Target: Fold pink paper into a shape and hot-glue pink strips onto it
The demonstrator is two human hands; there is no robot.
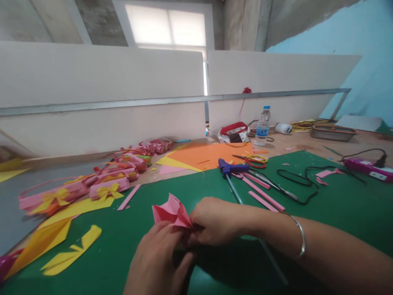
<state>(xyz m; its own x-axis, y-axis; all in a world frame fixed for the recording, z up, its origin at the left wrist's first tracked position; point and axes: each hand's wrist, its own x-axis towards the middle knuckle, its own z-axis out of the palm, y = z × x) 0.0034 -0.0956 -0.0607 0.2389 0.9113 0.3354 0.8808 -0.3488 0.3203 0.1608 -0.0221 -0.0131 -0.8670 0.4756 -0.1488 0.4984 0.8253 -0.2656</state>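
Pinching folded pink paper (171, 212) are the left hand (159, 252) and, seemingly, the right hand (213, 219).

The paper (172, 211) is held between the left hand (159, 254) and the right hand (211, 219), above the mat (337, 205). To their left, a cutout (72, 258) is laid on the mat; behind it, a row of baskets (72, 191) is ranged back toward the panels (107, 82). Behind the hands, to the right, the glue gun (235, 168) is placed, with scissors (258, 162) just beside it and strips (262, 200) in front. Farther right, a power strip (365, 168) is set. Beyond the mat, sheets (196, 153) are spread on the table (285, 145); behind, rightward, a bottle (262, 127) and a tin (333, 132) are stood.
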